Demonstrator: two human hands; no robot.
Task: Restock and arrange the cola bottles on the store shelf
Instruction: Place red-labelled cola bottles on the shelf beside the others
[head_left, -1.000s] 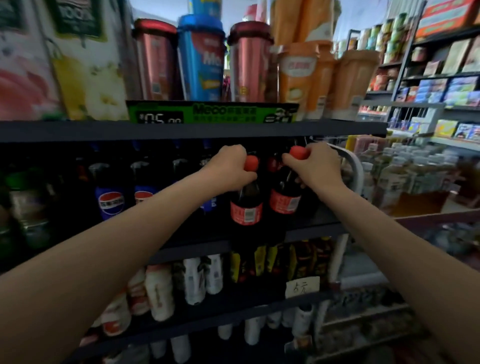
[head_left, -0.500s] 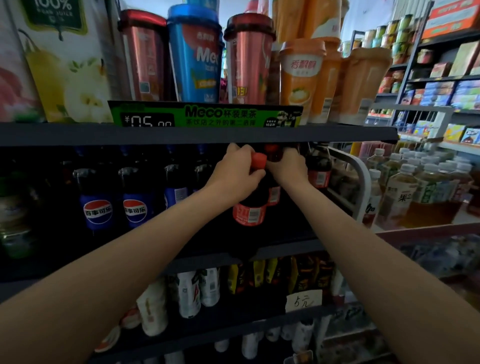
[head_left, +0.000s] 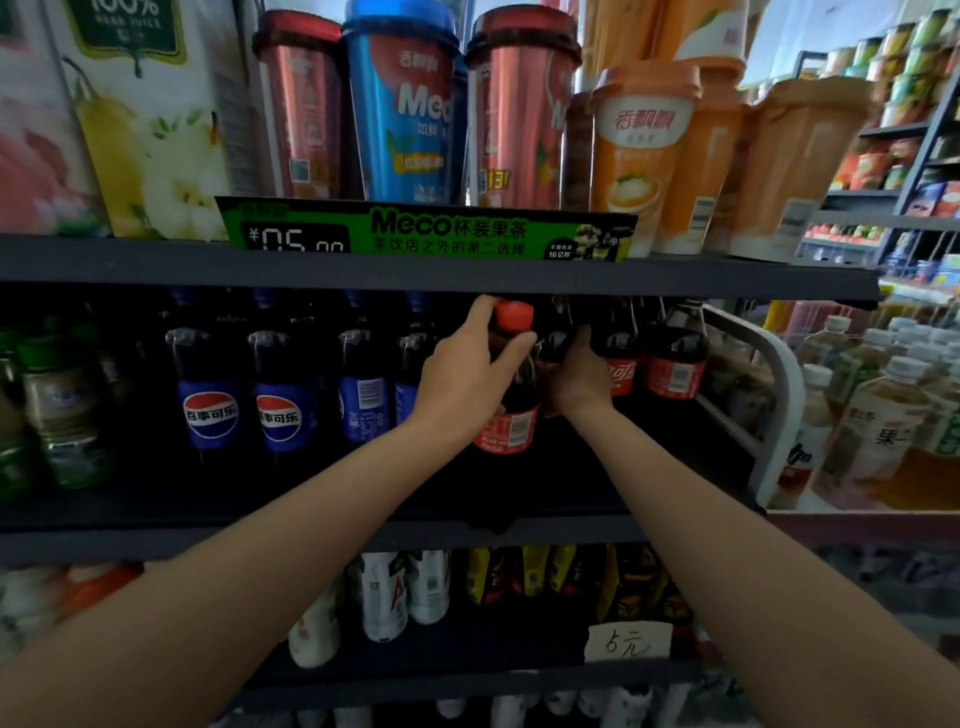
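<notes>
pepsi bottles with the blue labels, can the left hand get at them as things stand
Probably not right now: the left hand grips the red-capped cola bottle. The Pepsi bottles stand just beside it at the shelf front, nothing blocking them, so a freed hand likely could.

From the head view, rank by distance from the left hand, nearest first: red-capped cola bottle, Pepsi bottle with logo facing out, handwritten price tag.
1. red-capped cola bottle, in the left hand.
2. Pepsi bottle, to its left, same shelf.
3. handwritten price tag, lower shelf edge, right.
</notes>
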